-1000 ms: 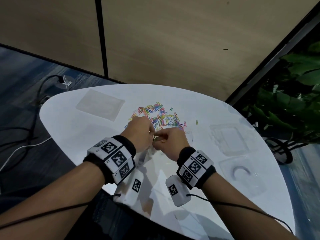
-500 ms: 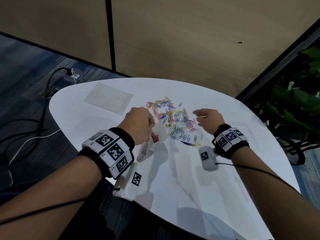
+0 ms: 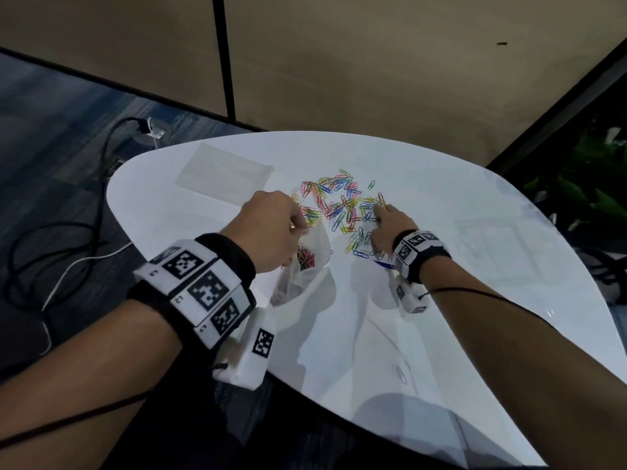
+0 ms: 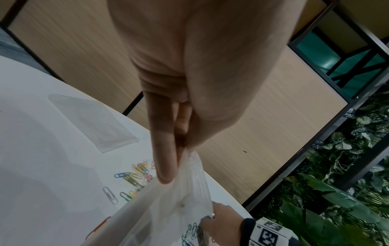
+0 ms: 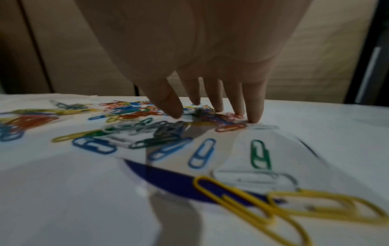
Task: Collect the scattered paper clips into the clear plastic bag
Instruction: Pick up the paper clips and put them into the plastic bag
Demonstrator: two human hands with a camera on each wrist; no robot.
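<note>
Since half a second back, our right hand (image 3: 386,228) had dropped onto the paper clips (image 3: 339,201) on the table (image 3: 441,334), fingers (image 5: 253,106) spread, gripping nothing. Our left hand (image 3: 268,228) pinched the bag (image 3: 305,262) by its rim, just beside the pile.

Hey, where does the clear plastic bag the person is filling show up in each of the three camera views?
Head: clear plastic bag just left of centre, hanging from the left hand.
Left wrist: bottom centre, pinched below the fingers.
Right wrist: not in it; only the right hand over the paper clips.
Shared landmark: the pile of coloured paper clips on the white table.
</note>
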